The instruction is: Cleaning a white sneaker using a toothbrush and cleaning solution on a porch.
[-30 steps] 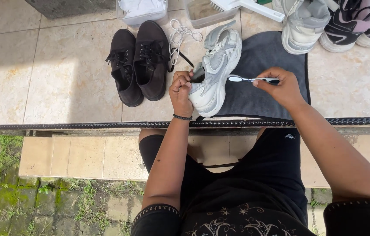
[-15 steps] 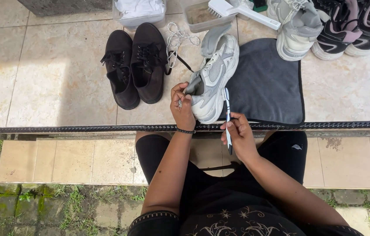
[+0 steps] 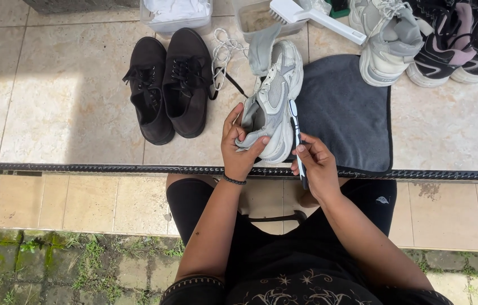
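Observation:
A grey and white sneaker [image 3: 275,90] without laces stands on the tiled ledge, its heel toward me. My left hand [image 3: 240,146] grips its heel. My right hand [image 3: 318,165] holds a toothbrush [image 3: 296,134] with a white head and dark handle, laid along the sneaker's right side, bristle end pointing away from me. The sneaker's right edge rests against a dark grey cloth mat [image 3: 346,113].
A pair of black lace-up shoes [image 3: 168,85] lies left of the sneaker, loose white laces [image 3: 223,49] beside them. Behind are a clear tub of white cloth [image 3: 177,14], a tub with a white scrubbing brush [image 3: 312,17], and more sneakers [image 3: 419,39] at the right.
My right hand drew the toothbrush back from across the mat and turned it from sideways to lengthwise against the sneaker's side. My left hand stayed on the heel.

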